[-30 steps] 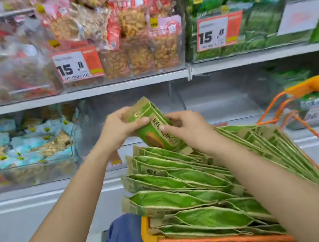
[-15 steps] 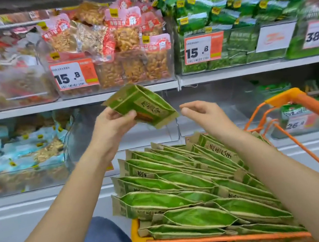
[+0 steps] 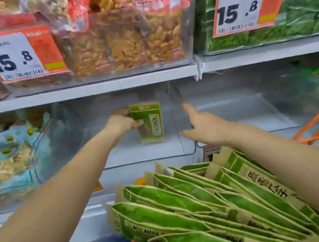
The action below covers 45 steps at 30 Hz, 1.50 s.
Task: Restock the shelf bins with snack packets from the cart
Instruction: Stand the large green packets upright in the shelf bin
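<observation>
The left hand (image 3: 120, 124) grips one green packet (image 3: 149, 122) upright, long axis vertical, top edge up, inside the clear bin (image 3: 150, 158) on the lower shelf. The right hand (image 3: 203, 125) is spread, index finger touching the bin's right wall. Many packets (image 3: 189, 210) lie stacked nearer.

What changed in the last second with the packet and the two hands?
The left hand carried the green packet up from above the cart and forward into the clear bin, where it now stands upright. The right hand let go of it and now reaches, fingers straight, toward the bin's right wall. The left hand's grip on the packet and the cart's stack stayed.
</observation>
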Available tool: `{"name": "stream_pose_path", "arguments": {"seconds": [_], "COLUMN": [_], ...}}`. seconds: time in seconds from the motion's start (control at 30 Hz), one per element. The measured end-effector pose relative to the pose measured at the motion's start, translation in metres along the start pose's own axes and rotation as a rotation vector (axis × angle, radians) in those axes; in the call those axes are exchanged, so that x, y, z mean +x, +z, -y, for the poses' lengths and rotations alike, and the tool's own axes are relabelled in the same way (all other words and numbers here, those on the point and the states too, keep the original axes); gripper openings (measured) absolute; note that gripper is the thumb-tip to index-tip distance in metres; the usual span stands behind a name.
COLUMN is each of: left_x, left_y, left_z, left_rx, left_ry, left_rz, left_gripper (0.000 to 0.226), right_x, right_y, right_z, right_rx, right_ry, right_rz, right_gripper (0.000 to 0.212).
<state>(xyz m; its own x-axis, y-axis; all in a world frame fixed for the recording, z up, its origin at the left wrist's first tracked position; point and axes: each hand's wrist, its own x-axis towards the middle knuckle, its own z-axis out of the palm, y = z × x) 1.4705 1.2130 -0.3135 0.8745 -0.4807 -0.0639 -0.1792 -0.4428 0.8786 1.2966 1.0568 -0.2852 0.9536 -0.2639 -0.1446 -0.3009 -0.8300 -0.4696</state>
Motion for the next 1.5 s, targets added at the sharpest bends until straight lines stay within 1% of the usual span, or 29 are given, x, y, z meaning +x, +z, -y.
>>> {"name": "stream_pose_path", "arguments": {"seconds": [0.07,0.17,0.33,0.47,0.5,0.6,0.63,0.7,0.73,0.8,0.83,0.9,0.97,1.07,1.17,1.23,1.3,1.37,1.43,1.5], "left_x": [0.032,0.068,0.106,0.124,0.125,0.126,0.125,0.122,0.118,0.100,0.085,0.043,-0.010,-0.084,-0.131,-0.141,-0.141,-0.136,-0.134,-0.132], "left_y": [0.014,0.032,0.050,0.058,0.061,0.065,0.065,0.063,0.060,0.050,0.042,0.024,0.003,-0.024,-0.035,-0.034,-0.031,-0.027,-0.023,-0.020], "left_z": [-0.003,-0.009,-0.013,-0.010,-0.008,-0.002,-0.001,0.001,0.001,-0.003,-0.007,-0.014,-0.022,-0.027,-0.020,-0.009,-0.003,0.000,0.000,0.000], "left_rx": [0.042,-0.026,-0.062,0.172,0.168,0.075,0.074,0.100,0.108,0.118,0.099,-0.001,-0.106,-0.181,-0.110,-0.122,-0.150,-0.165,-0.177,-0.221], "left_ry": [-0.017,0.010,0.023,0.093,0.101,0.089,0.074,0.034,0.043,0.085,0.096,0.086,0.127,0.228,0.203,0.163,0.131,0.108,0.100,0.087], "left_rz": [0.014,-0.054,-0.134,-0.286,-0.326,-0.467,-0.445,-0.295,-0.216,-0.105,-0.077,0.014,0.149,0.318,0.470,0.490,0.463,0.481,0.508,0.479], "left_gripper": [0.032,0.032,0.034,0.029,0.029,0.040,0.036,0.028,0.025,0.032,0.030,0.014,0.012,0.007,0.020,0.025,0.025,0.026,0.023,0.020], "right_x": [0.003,0.007,0.005,0.006,0.006,0.005,0.006,0.006,0.007,0.006,0.005,0.000,-0.014,-0.040,-0.057,-0.063,-0.072,-0.078,-0.081,-0.081], "right_y": [0.003,0.009,0.011,0.010,0.011,0.012,0.012,0.010,0.010,0.008,0.006,-0.004,-0.018,-0.031,-0.028,-0.024,-0.019,-0.011,-0.004,-0.001], "right_z": [-0.002,-0.004,-0.004,-0.005,-0.004,-0.004,-0.004,-0.004,-0.004,-0.004,-0.004,-0.002,0.004,0.019,0.037,0.048,0.056,0.058,0.056,0.055], "right_rx": [-0.043,-0.045,-0.048,-0.052,-0.057,-0.063,-0.064,-0.064,-0.063,-0.069,-0.081,-0.091,-0.108,-0.187,-0.284,-0.275,-0.271,-0.302,-0.292,-0.237], "right_ry": [-0.009,-0.013,0.000,0.003,0.003,0.011,0.014,0.017,0.016,0.007,0.001,-0.006,-0.015,-0.103,-0.185,-0.216,-0.208,-0.191,-0.172,-0.169], "right_rz": [-0.031,-0.068,-0.091,-0.103,-0.106,-0.108,-0.109,-0.108,-0.102,-0.088,-0.078,-0.031,0.040,0.039,-0.009,-0.023,0.032,0.096,0.096,0.057], "right_gripper": [0.087,0.091,0.087,0.086,0.086,0.086,0.086,0.086,0.086,0.086,0.084,0.079,0.075,0.062,0.039,0.025,0.025,0.028,0.024,0.016]}}
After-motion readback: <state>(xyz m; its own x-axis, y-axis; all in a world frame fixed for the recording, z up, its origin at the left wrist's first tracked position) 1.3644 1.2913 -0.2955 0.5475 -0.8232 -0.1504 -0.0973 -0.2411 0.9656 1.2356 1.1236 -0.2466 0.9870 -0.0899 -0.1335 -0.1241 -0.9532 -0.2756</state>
